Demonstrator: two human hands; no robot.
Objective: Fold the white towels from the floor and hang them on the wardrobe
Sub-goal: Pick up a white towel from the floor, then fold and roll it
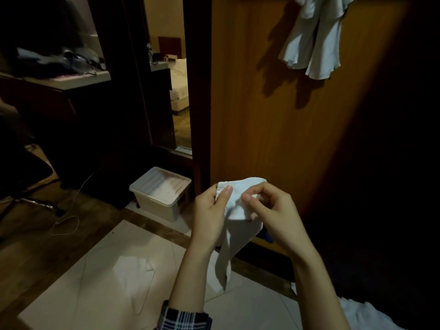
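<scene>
Fingers (225,192) of our left hand (209,210) and right hand (273,210) pinch the top edge of a white towel (238,217) that hangs before the wooden wardrobe (273,127), where another towel (312,44) hangs above, over the tiled floor (95,282).

One view only: head cam, wide-angle, looks fwd and down from the person's own eye level. Hands (242,210) sit close, low centre; floor (71,282) fills bottom left, wardrobe (273,127) stands just ahead, right of centre. Frame edges bend and go dark, esp. the right side.
</scene>
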